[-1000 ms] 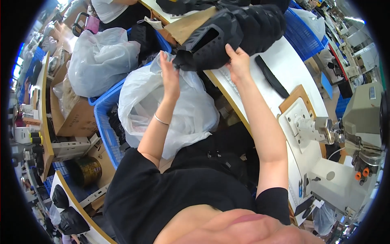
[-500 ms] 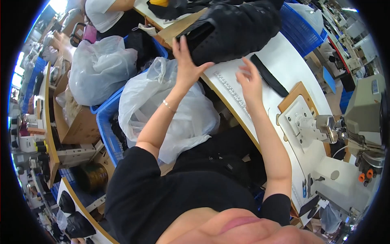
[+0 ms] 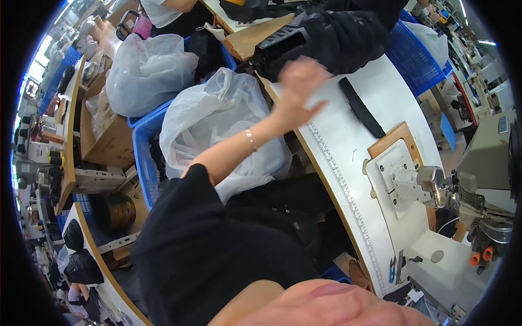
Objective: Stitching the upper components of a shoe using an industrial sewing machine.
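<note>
Table (image 3: 402, 98) stretches off to the right of my left hand (image 3: 300, 91), white on top, and gives me a bare patch to work over. Well to the right of that hand stands the sewing machine (image 3: 481, 152); I'd keep my elbows clear of it. Left of my forearm sits a blue basket (image 3: 142, 157), and the big white bag (image 3: 201, 117) that seems to sit in it bulges up beneath my arm, so carrying the wrist high should save snagging the plastic.

Just beyond my left fingers lies the black pile (image 3: 348, 41), its layers close together at the far part of the table. My left hand is loosely spread, thumb stuck out, and blurred; I see nothing in its grasp and can't tell whether the fingertips touch the pile. My right hand is out of sight, so I can't tell how it stands or what it holds. I judge these layers could slide, so a flat palm with light pressure should keep them lined up better than a pinch.

Right of my thumb lies a black strip (image 3: 361, 108), best left flat. Blue snips (image 3: 391, 270), smallest of all, lie nearer my body than the hand, well out of its way
</note>
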